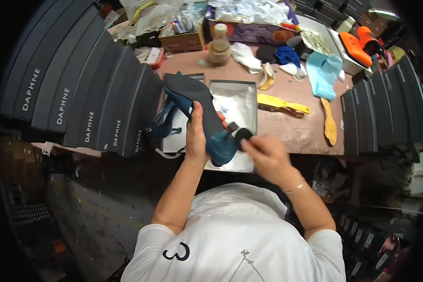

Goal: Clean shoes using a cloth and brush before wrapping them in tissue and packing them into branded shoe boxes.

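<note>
My left hand (196, 136) grips a teal high-heeled shoe (197, 110) turned sole-up, its dark sole facing me and its heel end low near my right hand. My right hand (263, 152) pinches a small round black pad (242, 136) right beside the shoe's heel. Both hands hover over an open white shoe box (235, 101) lined with white paper, at the near edge of the brown worktable (286, 131).
Rows of dark grey shoe boxes (80, 94) stand at the left, more dark boxes (385, 103) at the right. On the table lie yellow insoles (282, 103), light blue insoles (324, 73), a glue bottle (219, 44), cloths and an orange tool (357, 47).
</note>
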The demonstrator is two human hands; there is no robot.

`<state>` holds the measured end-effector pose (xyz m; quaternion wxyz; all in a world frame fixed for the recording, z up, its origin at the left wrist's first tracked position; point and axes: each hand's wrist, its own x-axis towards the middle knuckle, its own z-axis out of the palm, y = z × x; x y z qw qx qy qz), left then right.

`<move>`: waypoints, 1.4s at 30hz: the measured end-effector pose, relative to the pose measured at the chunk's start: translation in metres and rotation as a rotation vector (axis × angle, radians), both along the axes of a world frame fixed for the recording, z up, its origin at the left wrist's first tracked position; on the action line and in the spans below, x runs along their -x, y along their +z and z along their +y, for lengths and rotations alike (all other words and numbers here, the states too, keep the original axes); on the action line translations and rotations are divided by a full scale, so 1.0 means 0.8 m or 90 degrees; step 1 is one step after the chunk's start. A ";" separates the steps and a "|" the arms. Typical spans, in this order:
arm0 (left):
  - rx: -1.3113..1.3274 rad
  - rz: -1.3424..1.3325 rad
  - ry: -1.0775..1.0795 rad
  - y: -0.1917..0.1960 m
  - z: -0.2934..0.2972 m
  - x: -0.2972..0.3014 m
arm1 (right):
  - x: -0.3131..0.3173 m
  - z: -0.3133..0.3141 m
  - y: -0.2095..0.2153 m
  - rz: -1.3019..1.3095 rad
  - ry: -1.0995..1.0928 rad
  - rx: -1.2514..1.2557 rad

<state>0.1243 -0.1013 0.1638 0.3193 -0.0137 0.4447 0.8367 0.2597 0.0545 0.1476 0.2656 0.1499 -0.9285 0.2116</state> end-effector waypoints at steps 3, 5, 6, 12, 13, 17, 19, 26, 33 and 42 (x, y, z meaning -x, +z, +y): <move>-0.029 -0.027 -0.017 -0.019 -0.013 0.018 | -0.030 0.021 -0.007 -0.066 -0.094 0.068; -0.076 -0.054 -0.103 -0.021 -0.006 0.013 | -0.011 -0.022 0.049 0.012 -0.026 0.179; -0.037 -0.053 -0.111 -0.027 0.000 0.008 | -0.003 -0.040 0.050 0.000 0.012 0.174; -0.188 -0.025 -0.191 -0.024 -0.020 0.025 | -0.026 0.005 0.004 -0.108 -0.141 0.277; -0.205 -0.027 -0.224 -0.035 -0.021 0.025 | -0.017 0.000 0.031 -0.050 -0.152 0.267; 0.064 -0.036 -0.248 -0.065 -0.008 0.034 | 0.021 -0.004 0.045 -0.002 -0.158 0.271; 0.369 0.469 -0.094 -0.082 -0.028 0.039 | 0.016 0.009 0.024 -0.052 -0.235 0.328; 1.096 0.734 -0.325 -0.109 -0.120 0.182 | 0.015 0.013 0.020 -0.127 -0.190 0.398; 0.704 0.691 -0.143 -0.076 -0.109 0.182 | 0.003 0.002 0.008 -0.185 -0.136 0.369; 0.023 -0.010 -0.052 0.002 -0.052 0.049 | 0.058 -0.068 0.060 0.108 0.161 0.070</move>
